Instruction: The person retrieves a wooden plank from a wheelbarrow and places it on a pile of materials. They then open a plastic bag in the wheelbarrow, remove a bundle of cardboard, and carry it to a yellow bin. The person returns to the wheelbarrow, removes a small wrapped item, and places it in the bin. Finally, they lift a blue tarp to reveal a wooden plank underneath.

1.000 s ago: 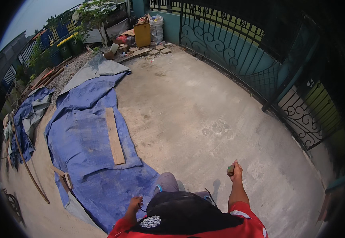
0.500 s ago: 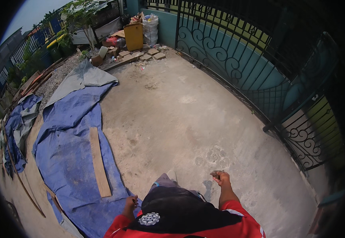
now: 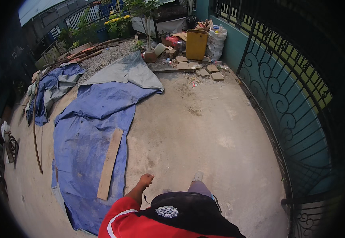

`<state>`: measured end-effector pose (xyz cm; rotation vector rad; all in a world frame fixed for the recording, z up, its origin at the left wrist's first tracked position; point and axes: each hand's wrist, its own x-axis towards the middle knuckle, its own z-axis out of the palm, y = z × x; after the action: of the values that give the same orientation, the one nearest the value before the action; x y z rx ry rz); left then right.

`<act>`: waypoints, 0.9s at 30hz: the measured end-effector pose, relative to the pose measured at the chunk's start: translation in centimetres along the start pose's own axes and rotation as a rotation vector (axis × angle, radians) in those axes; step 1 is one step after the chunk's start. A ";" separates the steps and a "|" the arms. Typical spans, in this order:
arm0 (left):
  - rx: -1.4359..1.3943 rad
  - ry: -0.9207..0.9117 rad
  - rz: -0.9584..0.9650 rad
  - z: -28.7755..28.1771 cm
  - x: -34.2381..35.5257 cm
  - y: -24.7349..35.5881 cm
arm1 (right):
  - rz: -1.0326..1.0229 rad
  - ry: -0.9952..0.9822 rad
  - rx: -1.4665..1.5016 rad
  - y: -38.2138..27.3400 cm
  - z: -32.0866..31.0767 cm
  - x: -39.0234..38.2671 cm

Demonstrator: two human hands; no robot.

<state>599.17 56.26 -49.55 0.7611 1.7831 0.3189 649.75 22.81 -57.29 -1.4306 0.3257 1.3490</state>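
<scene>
My left hand (image 3: 146,179) hangs low ahead of my body, over the concrete floor (image 3: 168,135) just right of the tarp. Its fingers are curled in, and no object shows in them. Nearest to it lies a wooden plank (image 3: 110,164), flat on a crumpled blue tarp (image 3: 87,146) with its grey side folded over at the far end. My right hand is out of view. One of my shoes (image 3: 198,175) shows in front of the black cloth on my chest.
A yellow bin (image 3: 197,44), a white sack (image 3: 217,43) of rubbish and loose paving blocks (image 3: 212,68) stand at the back. The black metal gate (image 3: 283,91) runs along the right. A second tarp (image 3: 57,89) and a long thin pole (image 3: 35,131) lie at left.
My view has swung left, and I have stepped along the concrete. The left hand has swung forward. My right hand, which held a small flat greyish piece, has left the view.
</scene>
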 end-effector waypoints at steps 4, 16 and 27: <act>0.157 -0.057 -0.175 1.9 4.1 -2.6 | -0.023 0.014 -0.204 -20.0 17.7 13.9; -0.211 -0.062 -0.243 6.2 14.4 16.9 | -0.410 -0.377 -0.193 -49.1 68.1 28.1; -0.484 0.235 -0.061 -5.1 31.3 48.2 | 0.132 0.056 -0.478 -45.0 66.1 40.4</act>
<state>605.15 113.39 -44.23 0.3328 1.8379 0.7909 662.30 111.38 -52.91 -1.8689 0.1379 1.5643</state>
